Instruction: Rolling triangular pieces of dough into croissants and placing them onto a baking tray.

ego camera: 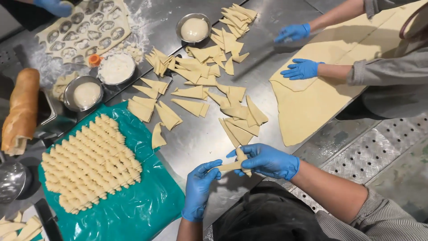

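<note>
**Dough strip held between two gloved hands**

I see my left hand (199,187) pinching one end of a dough strip (232,165) and my right hand (267,160) closed on the other; beyond the grip lie cut dough triangles (191,105), with rolled pastries (89,160) to its left

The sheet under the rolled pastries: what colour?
Teal green sheet, seen in the head view.

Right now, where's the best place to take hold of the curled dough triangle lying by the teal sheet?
Probably at the wide top end of the curled dough triangle, coming from the right over bare steel table. The teal sheet borders its left side, and the narrow curled tail looks too thin to lift without stretching.
</note>
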